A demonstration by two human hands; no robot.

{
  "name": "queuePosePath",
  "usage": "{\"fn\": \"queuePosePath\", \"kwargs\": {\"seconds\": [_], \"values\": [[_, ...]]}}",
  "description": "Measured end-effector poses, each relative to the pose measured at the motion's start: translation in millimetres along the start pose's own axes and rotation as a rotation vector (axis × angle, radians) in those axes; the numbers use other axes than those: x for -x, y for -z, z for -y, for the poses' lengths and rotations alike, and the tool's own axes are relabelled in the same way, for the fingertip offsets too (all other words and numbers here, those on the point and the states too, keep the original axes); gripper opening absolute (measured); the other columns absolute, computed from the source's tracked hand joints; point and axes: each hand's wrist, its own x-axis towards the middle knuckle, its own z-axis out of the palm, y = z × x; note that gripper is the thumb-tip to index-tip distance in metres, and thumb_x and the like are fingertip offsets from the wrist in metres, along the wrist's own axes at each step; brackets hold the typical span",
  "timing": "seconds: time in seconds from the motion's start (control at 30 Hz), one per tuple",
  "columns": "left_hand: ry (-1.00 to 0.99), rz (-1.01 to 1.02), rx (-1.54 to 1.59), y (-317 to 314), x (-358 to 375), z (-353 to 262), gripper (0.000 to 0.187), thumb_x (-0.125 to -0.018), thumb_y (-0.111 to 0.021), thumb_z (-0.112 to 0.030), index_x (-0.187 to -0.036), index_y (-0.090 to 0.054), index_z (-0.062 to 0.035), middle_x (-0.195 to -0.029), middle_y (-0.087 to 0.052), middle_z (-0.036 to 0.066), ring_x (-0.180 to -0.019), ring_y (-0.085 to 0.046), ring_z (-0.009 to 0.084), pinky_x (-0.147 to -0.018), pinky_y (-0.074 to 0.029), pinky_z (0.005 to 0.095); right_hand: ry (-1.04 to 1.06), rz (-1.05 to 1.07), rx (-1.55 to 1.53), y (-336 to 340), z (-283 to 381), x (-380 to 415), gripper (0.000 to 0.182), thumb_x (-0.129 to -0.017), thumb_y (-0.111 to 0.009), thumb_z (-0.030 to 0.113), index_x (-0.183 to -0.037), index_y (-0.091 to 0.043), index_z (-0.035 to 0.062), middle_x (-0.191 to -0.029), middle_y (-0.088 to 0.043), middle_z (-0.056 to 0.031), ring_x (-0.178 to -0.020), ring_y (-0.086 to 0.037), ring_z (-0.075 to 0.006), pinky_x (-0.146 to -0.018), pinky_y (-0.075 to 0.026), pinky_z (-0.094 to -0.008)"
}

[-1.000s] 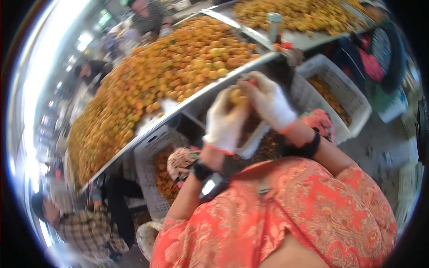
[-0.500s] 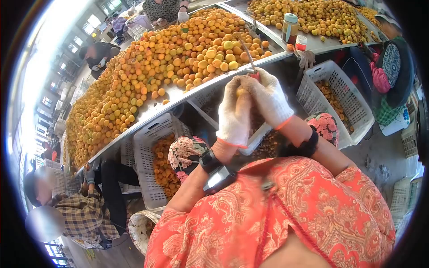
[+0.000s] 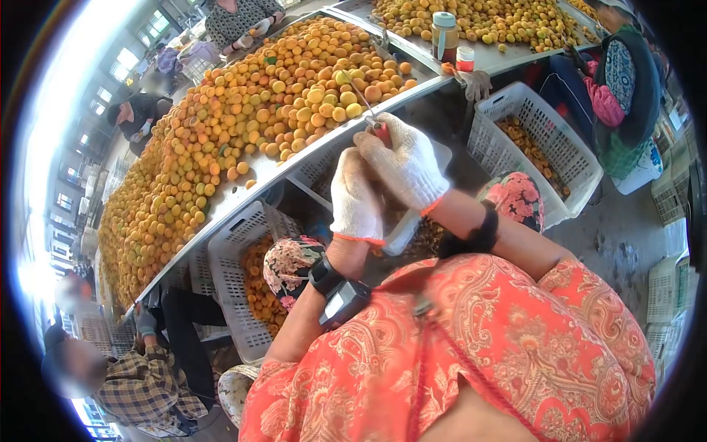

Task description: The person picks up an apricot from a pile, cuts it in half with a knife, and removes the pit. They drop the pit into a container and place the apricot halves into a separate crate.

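Observation:
My right hand [image 3: 405, 163], in a white knit glove with stained fingertips, grips the red handle of a small knife [image 3: 381, 133]. Its thin blade points up and away, toward the fruit. Against it, my gloved left hand [image 3: 355, 197] is closed with the fingers drawn together; what lies inside is hidden. Both hands meet above my lap, just on my side of the metal table [image 3: 291, 168]. A large heap of apricots [image 3: 221, 121] covers that table. Below my hands, partly hidden, is a pale crate [image 3: 401, 234].
A white crate [image 3: 230, 267] with split apricots [image 3: 258, 283] stands at left, another crate [image 3: 571, 158] at right. A jar [image 3: 444, 38], a small red-and-white container [image 3: 465, 60] and a glove [image 3: 477, 86] are at the table edge. Co-workers sit left [image 3: 143, 383] and right [image 3: 630, 88].
The whole view has shifted, so most things appear farther left. The bit of orange fruit seen between my hands earlier is out of sight now. The knife is still in my right hand.

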Motion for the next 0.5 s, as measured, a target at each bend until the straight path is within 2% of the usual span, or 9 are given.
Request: {"fn": "queuePosePath", "kwargs": {"seconds": [0.03,0.13,0.17,0.2,0.27,0.3,0.33,0.43,0.5], "values": [[0.115,-0.124,0.088,-5.8,-4.5,-0.7,0.024,-0.102,-0.052,-0.028,-0.113,-0.058,-0.0076,-0.102,-0.062,0.005,-0.097,-0.06,0.0163,-0.085,-0.051,0.032,0.029,-0.026,-0.026,-2.6,-1.1,0.8,0.029,-0.088,-0.064,0.032,-0.093,-0.061,0.0038,-0.08,-0.065,-0.018,-0.078,-0.066,-0.0366,-0.07,-0.051,-0.0411],[0.12,0.071,0.22,7.1,-17.0,4.2,0.028,-0.098,-0.054,-0.029,-0.114,-0.06,-0.0077,-0.107,-0.063,0.006,-0.099,-0.061,0.0199,-0.09,-0.05,0.0322,0.193,-0.082,0.026,-4.3,2.8,4.5,0.022,-0.082,-0.065,0.026,-0.09,-0.061,0.0061,-0.084,-0.064,-0.0168,-0.08,-0.065,-0.0371,-0.071,-0.051,-0.0422],[0.114,0.117,0.389,3.5,-12.3,9.0,0.034,-0.098,-0.052,-0.036,-0.115,-0.061,-0.0084,-0.109,-0.065,0.007,-0.104,-0.061,0.0234,-0.095,-0.048,0.0364,0.25,-0.082,0.078,-2.3,6.0,6.7,0.02,-0.081,-0.065,0.025,-0.089,-0.06,0.007,-0.083,-0.063,-0.0165,-0.079,-0.064,-0.0374,-0.07,-0.052,-0.0429],[0.185,0.028,0.394,-6.8,2.3,1.0,0.04,-0.097,-0.051,-0.042,-0.117,-0.062,-0.0094,-0.111,-0.065,0.007,-0.109,-0.06,0.0256,-0.1,-0.046,0.0404,0.306,-0.078,0.132,-1.7,7.2,9.3,0.019,-0.081,-0.065,0.024,-0.088,-0.06,0.0078,-0.082,-0.062,-0.0162,-0.078,-0.064,-0.0377,-0.069,-0.052,-0.0437],[0.226,0.028,0.445,-5.5,1.8,0.7,0.043,-0.097,-0.051,-0.046,-0.118,-0.062,-0.0105,-0.113,-0.065,0.006,-0.109,-0.06,0.027,-0.101,-0.045,0.0424,0.378,-0.07,0.18,-4.4,2.4,8.3,0.02,-0.08,-0.067,0.026,-0.086,-0.059,0.0095,-0.081,-0.062,-0.0156,-0.075,-0.064,-0.0375,-0.065,-0.052,-0.0448],[0.194,0.139,0.434,-2.8,4.8,-0.8,0.044,-0.096,-0.053,-0.047,-0.119,-0.062,-0.0114,-0.114,-0.065,0.005,-0.11,-0.06,0.0273,-0.1,-0.046,0.0421,0.407,-0.061,0.18,-4.3,0.2,7.1,0.02,-0.08,-0.067,0.027,-0.087,-0.059,0.0094,-0.081,-0.061,-0.0155,-0.074,-0.064,-0.0372,-0.065,-0.052,-0.045],[0.165,-0.073,0.336,-9.3,2.9,-0.1,0.045,-0.096,-0.053,-0.049,-0.119,-0.062,-0.0118,-0.115,-0.065,0.006,-0.111,-0.06,0.0276,-0.099,-0.047,0.0423,0.438,-0.054,0.178,-3.8,-1.6,7.1,0.021,-0.08,-0.067,0.027,-0.087,-0.059,0.0094,-0.081,-0.061,-0.0154,-0.074,-0.065,-0.0369,-0.065,-0.052,-0.0451],[0.173,0.01,0.297,6.7,-6.4,7.3,0.046,-0.095,-0.054,-0.051,-0.121,-0.061,-0.0136,-0.115,-0.065,0.004,-0.108,-0.061,0.0269,-0.094,-0.051,0.0417,0.451,-0.042,0.191,-3.2,-8.4,8.0,0.022,-0.08,-0.067,0.028,-0.089,-0.059,0.0092,-0.08,-0.061,-0.0148,-0.075,-0.066,-0.0359,-0.065,-0.053,-0.0447],[0.289,-0.027,0.248,11.1,-8.6,8.7,0.047,-0.094,-0.051,-0.055,-0.122,-0.06,-0.0183,-0.113,-0.066,0.001,-0.102,-0.064,0.0234,-0.083,-0.054,0.0389,0.445,-0.017,0.221,-0.7,-9.2,8.6,0.023,-0.08,-0.068,0.029,-0.089,-0.059,0.0093,-0.081,-0.061,-0.0148,-0.075,-0.066,-0.0357,-0.065,-0.053,-0.0449]]}}
